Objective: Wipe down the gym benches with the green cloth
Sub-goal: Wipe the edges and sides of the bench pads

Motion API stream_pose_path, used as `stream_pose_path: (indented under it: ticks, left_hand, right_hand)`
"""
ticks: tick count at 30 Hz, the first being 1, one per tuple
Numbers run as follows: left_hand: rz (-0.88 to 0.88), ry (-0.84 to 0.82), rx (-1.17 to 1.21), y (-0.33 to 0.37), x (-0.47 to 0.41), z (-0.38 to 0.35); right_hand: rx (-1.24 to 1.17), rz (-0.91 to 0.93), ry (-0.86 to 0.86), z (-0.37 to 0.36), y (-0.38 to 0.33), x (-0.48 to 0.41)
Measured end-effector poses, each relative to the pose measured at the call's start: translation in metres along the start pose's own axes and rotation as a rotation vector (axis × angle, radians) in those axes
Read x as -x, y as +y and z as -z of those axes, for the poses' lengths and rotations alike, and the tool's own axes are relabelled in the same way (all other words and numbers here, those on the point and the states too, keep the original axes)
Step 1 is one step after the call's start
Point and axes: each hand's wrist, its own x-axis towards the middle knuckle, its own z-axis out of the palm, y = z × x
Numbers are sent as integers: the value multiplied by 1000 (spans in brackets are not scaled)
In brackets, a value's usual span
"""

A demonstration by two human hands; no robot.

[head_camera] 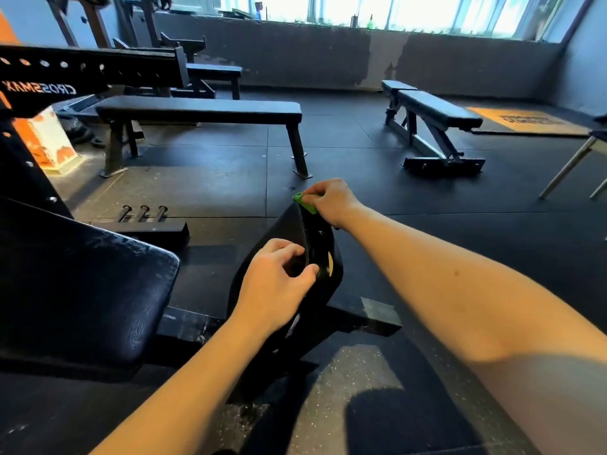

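**Both hands on a tilted pad, green cloth at its top edge**

The left hand (276, 277) pinches the seam of a tilted black pad (323, 247) near its lower end, thumb and fingers curled onto the edge. Just beyond, the right hand (328, 200) pinches the green cloth (303, 201) against the pad's top edge; only a small bunch of cloth shows. A wider black cushion (82, 284) sits at the left. Farther off on the rubber floor (230, 178) stand 1 flat bench (200, 110) and 1 adjustable bench (437, 110), well apart.

Green cloth (304, 203) — black seat pad (282, 231), black bench (197, 110), speckled grey floor (361, 366).
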Motion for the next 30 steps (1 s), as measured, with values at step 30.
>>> stream_pose_path:
  ticks: [30]
  left_hand:
    - [-40,80,19,-5,-1,-15]
  right_hand:
    - [240,191,-42,27,13,70]
